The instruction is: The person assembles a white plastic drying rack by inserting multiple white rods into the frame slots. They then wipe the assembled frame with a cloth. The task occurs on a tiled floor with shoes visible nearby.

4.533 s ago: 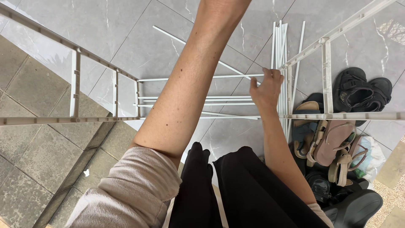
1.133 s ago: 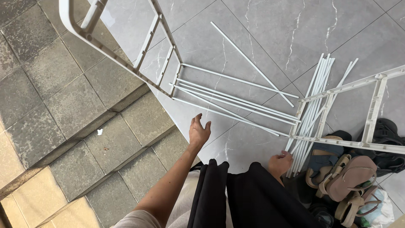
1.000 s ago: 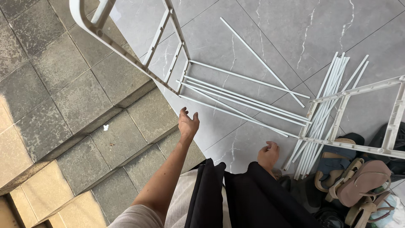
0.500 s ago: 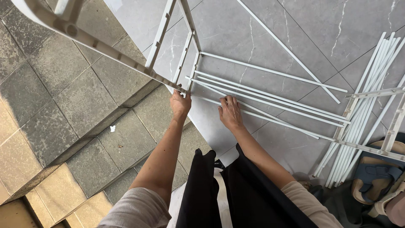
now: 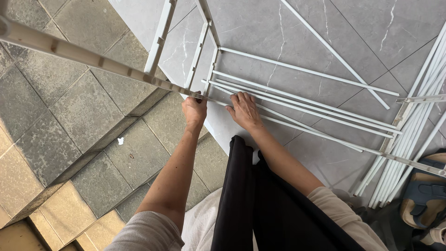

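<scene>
Left hand (image 5: 194, 110) is closing around the white frame (image 5: 100, 62), right where its long rail is meeting the corner, fingers curled over the bar and the knuckles facing the camera. Right hand (image 5: 245, 110) is lying flat and open on the rods (image 5: 306, 109), fingers spread across the two or three nearest ones, pressing down rather than gripping anything. The two hands are sitting just beside each other, and I can't quite tell whether the right fingertips are touching the frame's corner or only the rods next to it.

The frame is tilting up off the ground, its long rail running out to the upper left over the darker grey pavers (image 5: 69, 121), with short crossbars going up toward the top edge. The rods are lying side by side on the pale marbled floor (image 5: 260, 37), fanning out from the frame corner toward the right. One loose rod (image 5: 337, 53) is lying diagonally further up, well apart from the hands.

Over on the right a bundle (image 5: 409, 135) of more white rods is lying lengthwise, with a second rail (image 5: 420, 98) crossing over it. A sandal (image 5: 425, 200) is sitting in the bottom right corner. Dark trousers (image 5: 260, 204) are filling the bottom middle between both arms
</scene>
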